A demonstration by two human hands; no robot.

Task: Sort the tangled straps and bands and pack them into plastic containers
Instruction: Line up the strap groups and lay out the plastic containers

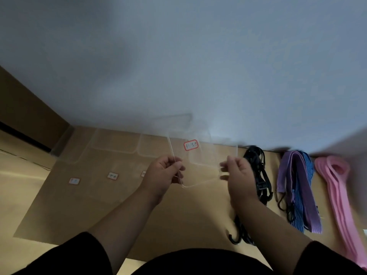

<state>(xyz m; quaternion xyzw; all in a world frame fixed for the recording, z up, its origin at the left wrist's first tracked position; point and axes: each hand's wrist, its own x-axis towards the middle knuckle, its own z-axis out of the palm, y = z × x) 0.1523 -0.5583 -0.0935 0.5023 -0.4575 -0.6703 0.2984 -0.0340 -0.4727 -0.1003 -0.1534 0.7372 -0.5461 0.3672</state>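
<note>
Both my left hand [165, 171] and right hand [239, 172] had fingers closed, gripping a clear labelled container [200, 155] above the bench [95, 197], black straps [258, 171] just beside.

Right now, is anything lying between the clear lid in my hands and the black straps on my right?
Nothing visible. The clear lid is held up by both hands, and the right hand already overlaps the black straps just beyond it.

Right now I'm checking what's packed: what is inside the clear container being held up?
Nothing shows inside the clear container; only its red-bordered label. Fingers cover small parts of its rim.
</note>
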